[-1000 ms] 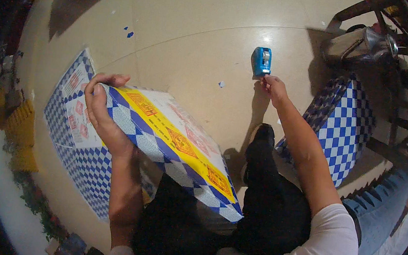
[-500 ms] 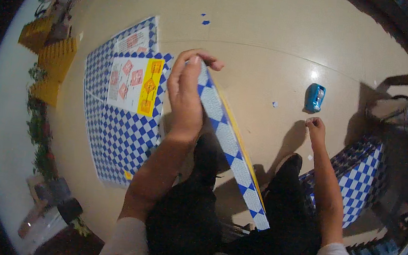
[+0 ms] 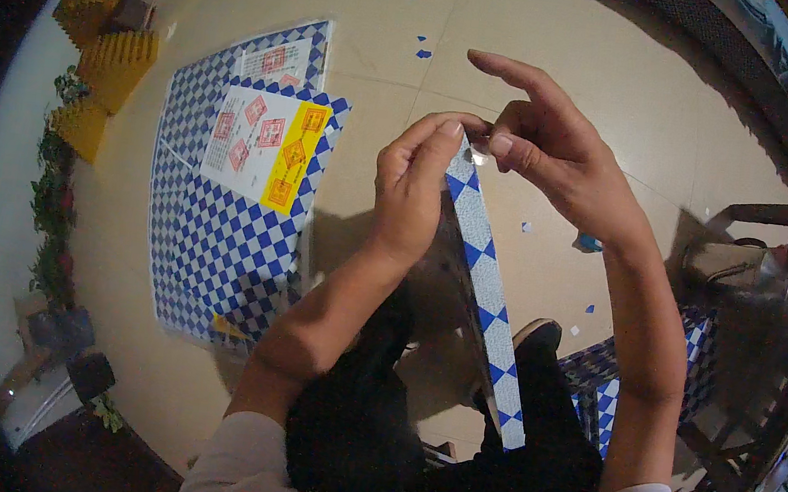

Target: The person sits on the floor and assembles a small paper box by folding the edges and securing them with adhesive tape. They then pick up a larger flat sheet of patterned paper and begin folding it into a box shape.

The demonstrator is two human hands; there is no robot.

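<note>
My left hand grips the top corner of a thin, flat panel covered in blue-and-white checks. The panel stands edge-on between my legs, its lower end near my right thigh. At the same corner is my right hand, index finger stretched out and thumb curled in beside the other fingers. A small shiny bit shows by the right thumb, too small to name. Behind my right wrist, a teal tape dispenser on the floor is mostly hidden.
Checked sheets or panels lie on the floor at left, with a white-and-yellow printed label on top. More checked material rests by my right leg. Blue scraps dot the tiles. A dark wooden frame stands at right.
My right hand has come up from beside the tape dispenser to the panel's top corner. My left hand and the panel's top have shifted right, and the panel has turned more upright.
</note>
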